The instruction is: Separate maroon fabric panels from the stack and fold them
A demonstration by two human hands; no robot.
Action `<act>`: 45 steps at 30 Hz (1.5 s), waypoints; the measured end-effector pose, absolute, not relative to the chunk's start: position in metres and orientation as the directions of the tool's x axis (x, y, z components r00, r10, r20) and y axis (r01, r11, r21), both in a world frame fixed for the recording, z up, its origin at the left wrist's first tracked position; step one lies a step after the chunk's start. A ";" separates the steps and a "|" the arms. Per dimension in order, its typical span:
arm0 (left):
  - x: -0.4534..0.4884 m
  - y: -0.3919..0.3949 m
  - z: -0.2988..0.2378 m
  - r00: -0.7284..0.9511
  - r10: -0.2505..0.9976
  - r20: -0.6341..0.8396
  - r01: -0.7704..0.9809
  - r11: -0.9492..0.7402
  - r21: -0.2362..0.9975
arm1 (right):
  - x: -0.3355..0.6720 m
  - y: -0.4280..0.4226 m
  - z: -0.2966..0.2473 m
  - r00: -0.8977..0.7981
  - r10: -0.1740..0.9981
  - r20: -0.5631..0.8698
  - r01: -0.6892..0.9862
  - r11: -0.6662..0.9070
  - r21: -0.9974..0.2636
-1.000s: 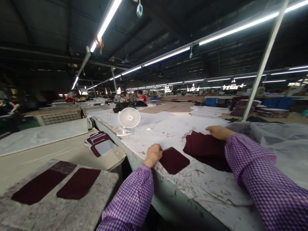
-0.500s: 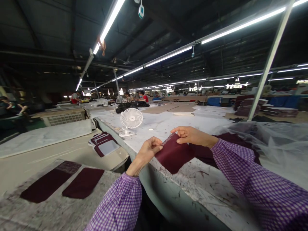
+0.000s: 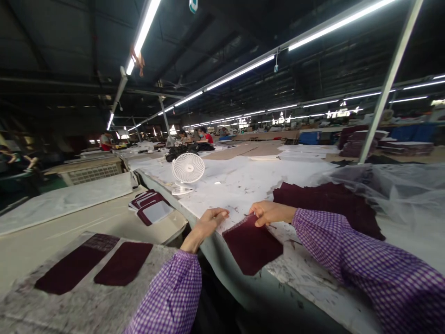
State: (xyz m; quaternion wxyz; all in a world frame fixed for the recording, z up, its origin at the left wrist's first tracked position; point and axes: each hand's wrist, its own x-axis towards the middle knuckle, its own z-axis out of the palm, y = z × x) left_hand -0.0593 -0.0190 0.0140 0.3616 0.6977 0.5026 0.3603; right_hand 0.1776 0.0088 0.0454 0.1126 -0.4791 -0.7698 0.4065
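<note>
A maroon fabric piece (image 3: pixel 253 246) with a frayed, lighter top edge hangs partly over the front edge of the white-covered table (image 3: pixel 236 178). My right hand (image 3: pixel 273 213) pinches its upper edge between thumb and fingers. Just left of that edge, my left hand (image 3: pixel 208 225) is apart from the cloth, thumb and fingertips pressed together; whatever they may hold is too small to make out. Behind my right hand lies a pile of maroon fabric (image 3: pixel 330 204). To the left, two maroon pieces, one longer (image 3: pixel 78 264) and one shorter (image 3: pixel 123 263), lie flat on a speckled grey board (image 3: pixel 114 308).
A white fan (image 3: pixel 188 168) stands at the table's left edge. Maroon-and-white panels (image 3: pixel 155 211) lie stacked on the beige surface (image 3: pixel 104 213) at left. Clear plastic sheeting (image 3: pixel 399 195) covers the right side. A metal post (image 3: pixel 389 88) rises there. Several people work far back.
My left hand has come off the fabric's edge and drawn slightly left and down. The piece, still in my right hand, hangs lower towards me, uncovering more of the pile behind.
</note>
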 end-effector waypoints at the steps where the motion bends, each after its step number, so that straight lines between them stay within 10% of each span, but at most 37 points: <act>1: -0.050 -0.016 0.012 0.224 0.963 0.152 0.485 -0.246 0.839 | 0.179 0.009 0.045 -0.514 0.829 -0.218 0.649 0.210 -0.731; 16: 0.024 -0.020 0.001 0.270 0.928 0.256 0.818 -0.361 0.447 | 0.201 0.027 0.041 -0.624 0.781 0.028 0.725 0.592 -0.352; 45: 0.017 -0.022 -0.005 0.439 0.841 0.314 0.806 -0.524 0.276 | 0.190 0.008 0.024 -0.828 0.559 0.051 0.538 0.765 0.353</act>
